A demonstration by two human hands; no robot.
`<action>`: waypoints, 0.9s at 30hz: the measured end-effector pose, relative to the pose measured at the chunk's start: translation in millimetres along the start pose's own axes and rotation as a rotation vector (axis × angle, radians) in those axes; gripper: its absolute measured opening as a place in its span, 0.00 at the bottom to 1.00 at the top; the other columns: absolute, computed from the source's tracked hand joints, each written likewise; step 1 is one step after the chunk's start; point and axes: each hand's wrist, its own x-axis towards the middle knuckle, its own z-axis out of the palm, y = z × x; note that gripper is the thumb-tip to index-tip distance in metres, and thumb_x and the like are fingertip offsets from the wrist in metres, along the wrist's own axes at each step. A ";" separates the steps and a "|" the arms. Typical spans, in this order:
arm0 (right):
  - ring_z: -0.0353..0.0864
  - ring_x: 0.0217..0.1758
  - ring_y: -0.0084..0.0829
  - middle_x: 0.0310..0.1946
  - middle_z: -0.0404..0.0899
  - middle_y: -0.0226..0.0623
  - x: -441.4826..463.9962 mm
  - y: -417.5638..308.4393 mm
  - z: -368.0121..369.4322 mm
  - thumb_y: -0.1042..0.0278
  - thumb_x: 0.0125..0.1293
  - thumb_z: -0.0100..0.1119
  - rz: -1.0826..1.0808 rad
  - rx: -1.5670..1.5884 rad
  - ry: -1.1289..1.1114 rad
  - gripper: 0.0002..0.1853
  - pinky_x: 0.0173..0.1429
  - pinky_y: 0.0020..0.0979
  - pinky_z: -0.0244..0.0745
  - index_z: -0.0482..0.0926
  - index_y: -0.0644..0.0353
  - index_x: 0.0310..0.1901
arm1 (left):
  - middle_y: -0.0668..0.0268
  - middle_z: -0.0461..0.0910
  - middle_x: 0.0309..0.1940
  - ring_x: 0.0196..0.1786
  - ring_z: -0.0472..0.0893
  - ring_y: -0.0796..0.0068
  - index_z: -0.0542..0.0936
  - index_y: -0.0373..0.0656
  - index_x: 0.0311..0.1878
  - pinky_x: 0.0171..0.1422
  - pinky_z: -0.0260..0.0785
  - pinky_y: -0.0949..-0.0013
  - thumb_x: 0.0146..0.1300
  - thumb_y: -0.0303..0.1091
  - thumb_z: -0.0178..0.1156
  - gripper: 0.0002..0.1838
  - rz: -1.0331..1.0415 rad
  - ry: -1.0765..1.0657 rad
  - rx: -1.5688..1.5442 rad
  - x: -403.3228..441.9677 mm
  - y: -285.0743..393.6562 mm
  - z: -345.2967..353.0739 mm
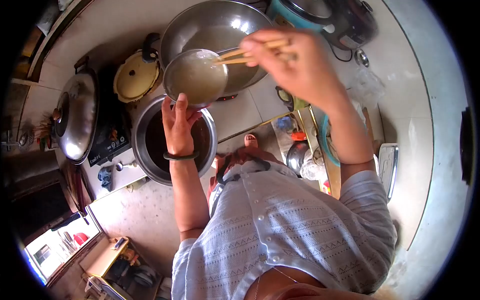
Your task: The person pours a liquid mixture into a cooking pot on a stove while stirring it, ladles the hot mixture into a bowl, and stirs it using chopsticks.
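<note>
My left hand (181,122) is closed on the near rim of a metal bowl (175,67), its thumb over the edge. Cloudy, pale liquid fills part of the bowl. In my right hand (295,62) is a pair of wooden chopsticks (235,56), their tips at the bowl's right side over the liquid. That hand is slightly blurred. Behind the bowl stands a large steel wok (172,32) with some liquid in it. Below my left wrist sits a wide metal basin (212,150) with dark contents.
A domed steel lid (80,117) leans at the left beside a black cooktop (112,137). A cream-coloured lid (134,75) lies near the wok handle. At the back right are a teal cooker (295,15) and a dark appliance (352,25). A clear plastic bag (367,82) lies on the counter.
</note>
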 end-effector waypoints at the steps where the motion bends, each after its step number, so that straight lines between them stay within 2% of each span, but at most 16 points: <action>1: 0.87 0.34 0.27 0.34 0.87 0.39 3.2 -2.5 -11.2 0.63 0.72 0.58 0.106 0.024 -0.080 0.14 0.37 0.24 0.80 0.83 0.67 0.44 | 0.53 0.81 0.47 0.44 0.86 0.63 0.49 0.30 0.71 0.46 0.73 0.73 0.69 0.50 0.60 0.44 0.013 -0.026 0.005 0.3 1.3 -1.6; 4: 0.88 0.35 0.28 0.36 0.87 0.41 21.7 -6.7 -16.3 0.62 0.73 0.56 0.130 0.019 -0.073 0.15 0.39 0.25 0.82 0.83 0.69 0.44 | 0.53 0.81 0.47 0.44 0.86 0.63 0.46 0.28 0.72 0.46 0.73 0.73 0.68 0.50 0.60 0.46 0.018 -0.050 0.012 -1.3 3.7 -1.9; 6: 0.87 0.32 0.28 0.32 0.86 0.43 37.7 -8.5 -33.6 0.65 0.73 0.57 0.061 0.245 -0.207 0.13 0.36 0.22 0.83 0.83 0.69 0.42 | 0.53 0.81 0.48 0.45 0.86 0.64 0.48 0.28 0.72 0.45 0.73 0.73 0.68 0.49 0.60 0.45 0.015 -0.044 0.012 -1.0 2.9 -1.8; 8: 0.87 0.30 0.26 0.31 0.86 0.46 38.5 -8.7 -38.9 0.66 0.73 0.57 0.119 0.203 -0.222 0.15 0.35 0.23 0.83 0.82 0.74 0.41 | 0.54 0.81 0.48 0.45 0.85 0.65 0.52 0.30 0.71 0.46 0.73 0.73 0.69 0.49 0.61 0.42 0.016 -0.028 0.014 0.0 1.0 -5.4; 9: 0.87 0.29 0.26 0.29 0.85 0.47 38.0 -13.7 -37.8 0.68 0.73 0.56 0.114 0.182 -0.156 0.14 0.33 0.23 0.84 0.82 0.75 0.40 | 0.54 0.81 0.47 0.45 0.85 0.66 0.53 0.30 0.70 0.46 0.73 0.73 0.68 0.48 0.61 0.41 0.020 -0.035 0.014 -0.6 1.9 -4.7; 12: 0.87 0.28 0.27 0.29 0.85 0.46 60.8 -21.7 -40.5 0.69 0.73 0.55 0.105 0.161 -0.248 0.14 0.32 0.22 0.84 0.82 0.74 0.39 | 0.55 0.81 0.47 0.44 0.84 0.68 0.56 0.31 0.69 0.46 0.73 0.73 0.68 0.48 0.61 0.39 0.021 -0.048 0.020 -4.8 3.2 -2.5; 13: 0.86 0.26 0.27 0.28 0.85 0.47 59.7 -20.1 -38.0 0.68 0.73 0.55 0.114 0.155 -0.194 0.14 0.29 0.21 0.83 0.82 0.73 0.37 | 0.56 0.81 0.47 0.44 0.84 0.69 0.56 0.31 0.69 0.46 0.74 0.73 0.68 0.48 0.61 0.38 0.026 -0.039 0.018 -3.9 2.7 -2.8; 15: 0.86 0.26 0.27 0.29 0.85 0.47 65.0 -38.6 -47.0 0.67 0.73 0.54 0.207 0.077 -0.326 0.15 0.28 0.21 0.83 0.82 0.73 0.35 | 0.56 0.81 0.47 0.44 0.84 0.69 0.56 0.31 0.69 0.46 0.74 0.73 0.68 0.48 0.61 0.38 0.030 -0.039 0.006 -1.8 1.9 -2.9; 17: 0.86 0.25 0.26 0.29 0.85 0.48 69.2 -37.0 -46.3 0.66 0.73 0.54 0.222 0.076 -0.349 0.16 0.26 0.21 0.82 0.82 0.73 0.34 | 0.56 0.80 0.48 0.44 0.84 0.69 0.56 0.32 0.69 0.46 0.74 0.74 0.68 0.47 0.61 0.38 0.016 -0.062 -0.006 -2.6 -0.5 -1.4; 19: 0.86 0.25 0.26 0.29 0.85 0.48 77.6 -15.3 -36.4 0.66 0.73 0.54 0.154 0.147 -0.261 0.17 0.25 0.21 0.81 0.81 0.73 0.34 | 0.56 0.80 0.49 0.44 0.84 0.69 0.56 0.32 0.69 0.46 0.75 0.73 0.68 0.47 0.61 0.38 0.011 -0.062 -0.011 -1.8 0.3 -0.3; 21: 0.86 0.25 0.25 0.28 0.85 0.48 72.4 -38.6 -51.1 0.66 0.73 0.55 0.203 0.079 -0.409 0.17 0.27 0.22 0.82 0.81 0.73 0.34 | 0.56 0.80 0.49 0.43 0.84 0.69 0.56 0.32 0.69 0.46 0.76 0.72 0.68 0.47 0.62 0.38 0.010 -0.067 -0.024 -1.0 -0.2 -0.6; 24: 0.86 0.26 0.24 0.26 0.85 0.46 62.8 -50.6 -47.9 0.66 0.73 0.55 0.260 0.064 -0.407 0.16 0.29 0.23 0.82 0.81 0.73 0.35 | 0.56 0.80 0.49 0.43 0.84 0.69 0.56 0.32 0.69 0.46 0.77 0.70 0.68 0.46 0.61 0.37 0.013 -0.079 -0.055 -1.9 -4.5 4.0; 26: 0.86 0.25 0.25 0.26 0.85 0.45 61.6 -43.2 -28.0 0.66 0.73 0.55 0.333 0.017 -0.284 0.16 0.29 0.23 0.82 0.82 0.73 0.35 | 0.56 0.79 0.49 0.43 0.84 0.69 0.56 0.32 0.69 0.46 0.77 0.70 0.69 0.45 0.61 0.37 0.023 -0.078 -0.071 -4.5 -4.0 9.0; 27: 0.86 0.24 0.25 0.25 0.85 0.43 55.3 -36.2 -21.2 0.66 0.74 0.53 0.252 0.104 -0.246 0.16 0.23 0.21 0.79 0.82 0.72 0.34 | 0.56 0.80 0.49 0.43 0.84 0.68 0.55 0.32 0.69 0.46 0.78 0.70 0.69 0.44 0.61 0.37 0.019 -0.077 -0.073 -4.1 -5.9 8.5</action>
